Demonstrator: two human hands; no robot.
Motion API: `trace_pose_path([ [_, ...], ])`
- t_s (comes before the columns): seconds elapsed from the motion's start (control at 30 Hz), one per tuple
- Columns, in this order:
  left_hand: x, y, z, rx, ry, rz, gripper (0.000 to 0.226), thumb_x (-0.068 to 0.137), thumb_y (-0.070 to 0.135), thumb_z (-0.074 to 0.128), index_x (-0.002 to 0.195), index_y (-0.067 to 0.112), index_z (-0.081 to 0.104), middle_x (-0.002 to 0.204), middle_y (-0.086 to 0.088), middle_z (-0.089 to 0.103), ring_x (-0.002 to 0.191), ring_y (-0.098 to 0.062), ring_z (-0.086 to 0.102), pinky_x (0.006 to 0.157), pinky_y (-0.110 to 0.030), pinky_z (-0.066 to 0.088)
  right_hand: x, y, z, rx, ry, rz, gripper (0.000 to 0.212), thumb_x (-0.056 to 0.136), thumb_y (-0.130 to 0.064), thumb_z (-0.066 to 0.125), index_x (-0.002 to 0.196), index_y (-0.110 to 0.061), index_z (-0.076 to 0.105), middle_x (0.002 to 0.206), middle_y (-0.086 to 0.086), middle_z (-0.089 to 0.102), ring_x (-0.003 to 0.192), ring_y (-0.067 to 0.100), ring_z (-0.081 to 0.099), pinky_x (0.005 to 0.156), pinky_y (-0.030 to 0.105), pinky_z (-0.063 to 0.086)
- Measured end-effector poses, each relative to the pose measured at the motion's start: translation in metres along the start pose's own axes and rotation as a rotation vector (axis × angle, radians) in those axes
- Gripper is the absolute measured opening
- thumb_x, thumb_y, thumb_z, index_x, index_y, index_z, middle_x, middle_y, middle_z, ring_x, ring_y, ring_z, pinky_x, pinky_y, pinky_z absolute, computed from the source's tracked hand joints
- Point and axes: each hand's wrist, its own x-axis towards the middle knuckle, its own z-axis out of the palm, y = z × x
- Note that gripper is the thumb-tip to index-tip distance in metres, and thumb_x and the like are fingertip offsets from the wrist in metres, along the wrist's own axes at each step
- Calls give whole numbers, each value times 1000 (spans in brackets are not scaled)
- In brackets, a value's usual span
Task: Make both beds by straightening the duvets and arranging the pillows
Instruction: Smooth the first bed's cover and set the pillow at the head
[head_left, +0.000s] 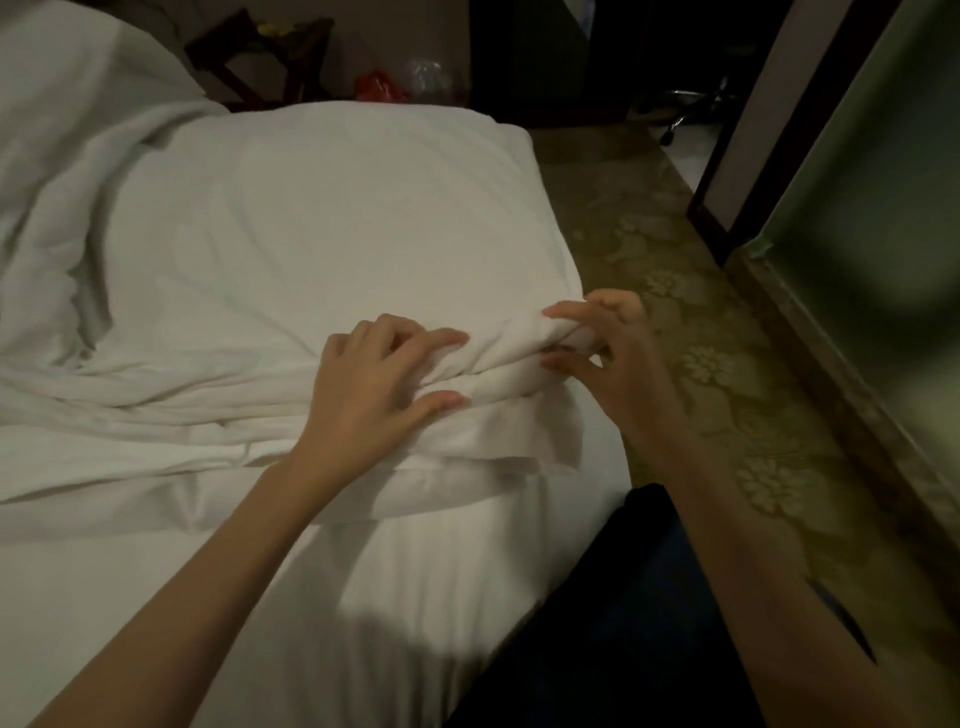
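A white duvet (322, 218) lies rumpled across the bed, with thick folds bunched along its near edge. My left hand (374, 384) rests on that bunched edge with its fingers curled into the fabric. My right hand (597, 348) is just to the right, at the duvet's corner by the bed's side, pinching a fold between thumb and fingers. Below the folds the bare white bed sheet (260, 597) stretches toward me. A second white heap, pillow or duvet (62, 93), sits at the far left.
Patterned carpet (727, 364) runs along the bed's right side. A dark door frame (769, 104) and a green wall stand at the right. A dark wooden stand (260, 57), a red bag (379, 88) and a chair base lie beyond the bed. My dark-clothed leg touches the mattress edge.
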Motion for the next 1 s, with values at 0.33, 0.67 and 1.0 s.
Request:
trace_pose_path([
  [0.33,34,38,16,-19,55,50,27,87,43,56,100,23,70,96,5,65,86,-14,58,67,-28,44,4,-21,-13,9,32,45,24,65,-13,83,84,-6,72,101,8,48,82,-4,46,73,2,38],
  [0.67,21,51,-31,-212,-163,149,32,81,39,52,83,11,69,78,2,66,76,-9,54,63,-17,34,-51,-48,-8,188,44,117,21,69,-7,81,87,-2,71,94,-7,41,82,-17,48,68,-1,38],
  [1.0,2,26,33,114,-330,190,32,86,48,52,97,24,70,93,2,65,88,-24,59,70,-33,42,-92,13,53,206,-58,339,31,76,-14,78,100,-29,64,109,-14,37,95,-16,46,75,1,39],
])
